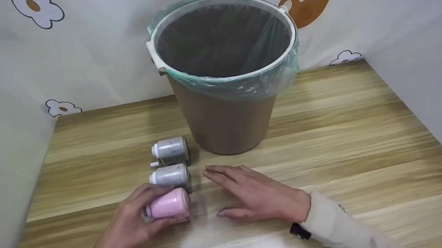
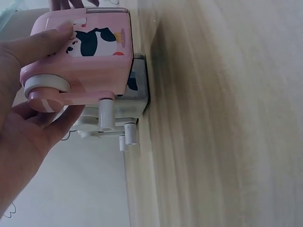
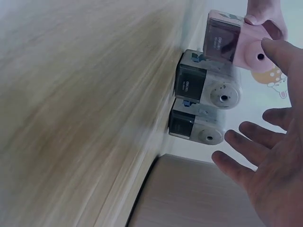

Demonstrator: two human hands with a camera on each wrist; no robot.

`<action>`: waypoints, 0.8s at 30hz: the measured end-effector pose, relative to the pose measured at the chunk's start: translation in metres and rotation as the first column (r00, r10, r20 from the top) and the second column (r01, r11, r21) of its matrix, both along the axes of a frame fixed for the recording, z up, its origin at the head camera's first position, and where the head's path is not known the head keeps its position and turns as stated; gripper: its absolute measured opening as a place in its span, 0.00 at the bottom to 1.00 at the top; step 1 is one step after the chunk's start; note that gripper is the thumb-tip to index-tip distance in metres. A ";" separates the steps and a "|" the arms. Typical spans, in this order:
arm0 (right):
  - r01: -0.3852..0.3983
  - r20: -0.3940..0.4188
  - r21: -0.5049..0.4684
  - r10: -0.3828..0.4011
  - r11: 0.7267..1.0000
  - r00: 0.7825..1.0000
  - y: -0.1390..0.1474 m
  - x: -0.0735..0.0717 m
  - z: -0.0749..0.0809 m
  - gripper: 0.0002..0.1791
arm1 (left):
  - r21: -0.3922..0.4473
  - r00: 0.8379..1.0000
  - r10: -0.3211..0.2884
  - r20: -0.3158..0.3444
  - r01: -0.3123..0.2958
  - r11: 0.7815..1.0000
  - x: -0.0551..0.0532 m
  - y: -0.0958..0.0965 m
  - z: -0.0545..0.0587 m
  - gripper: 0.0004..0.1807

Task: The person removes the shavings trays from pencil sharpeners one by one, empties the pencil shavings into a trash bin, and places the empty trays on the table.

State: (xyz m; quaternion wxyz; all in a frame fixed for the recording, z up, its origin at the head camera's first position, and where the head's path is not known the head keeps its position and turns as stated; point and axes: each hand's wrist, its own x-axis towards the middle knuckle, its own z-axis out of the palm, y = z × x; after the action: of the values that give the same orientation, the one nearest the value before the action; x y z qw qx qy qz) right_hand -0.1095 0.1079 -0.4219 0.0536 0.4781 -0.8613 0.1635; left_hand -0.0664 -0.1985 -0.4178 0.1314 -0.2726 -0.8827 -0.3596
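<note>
My left hand (image 1: 125, 222) grips a pink crank pencil sharpener (image 1: 169, 204), thumb on one side and fingers on the other. A panda picture and white crank knob (image 2: 107, 116) show in the left wrist view. It is held a little above the wooden table, its dark clear drawer (image 3: 222, 41) facing the right hand. Two grey-white sharpeners of the same kind, a nearer one (image 1: 171, 175) and a farther one (image 1: 172, 148), stand in a row beyond it. My right hand (image 1: 258, 194) is held to their right, fingers extended and apart, touching none of them.
A tall brown bin (image 1: 229, 118) with a green plastic liner (image 1: 267, 83) over its rim stands at the back of the wood-grain table (image 1: 360, 144). Patterned cloth walls (image 1: 104, 49) enclose the back and both sides.
</note>
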 end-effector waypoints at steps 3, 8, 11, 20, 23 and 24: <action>-0.006 -0.014 0.000 0.006 1.000 1.000 -0.002 0.000 0.001 0.47 | 0.020 1.000 -0.003 0.003 0.003 1.000 0.000 0.001 0.005 0.33; -0.020 -0.031 -0.009 0.020 1.000 0.999 -0.005 0.001 0.004 0.47 | 0.032 1.000 -0.013 -0.003 0.013 0.999 -0.001 0.005 0.015 0.32; -0.028 -0.042 -0.019 0.027 0.999 0.999 -0.006 0.001 0.006 0.47 | 0.031 1.000 -0.016 0.016 0.016 0.999 -0.001 0.007 0.020 0.33; -0.046 -0.026 -0.037 0.045 0.998 0.999 -0.013 0.001 0.010 0.49 | 0.085 0.997 -0.071 0.032 0.068 0.994 -0.004 0.009 0.034 0.34; -0.051 0.002 -0.037 0.052 0.998 0.999 -0.015 0.002 0.012 0.50 | 0.093 0.997 -0.068 0.024 0.066 0.993 -0.004 0.010 0.037 0.35; -0.052 0.009 -0.037 0.052 0.998 0.999 -0.016 0.002 0.013 0.50 | 0.094 0.997 -0.069 0.020 0.067 0.993 -0.004 0.010 0.038 0.35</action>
State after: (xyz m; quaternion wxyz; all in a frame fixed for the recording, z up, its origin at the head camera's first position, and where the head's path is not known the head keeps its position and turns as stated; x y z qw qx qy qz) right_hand -0.1077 0.0923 -0.4092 0.0538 0.4984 -0.8456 0.1832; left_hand -0.0702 -0.1883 -0.3798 0.1212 -0.2917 -0.8567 -0.4078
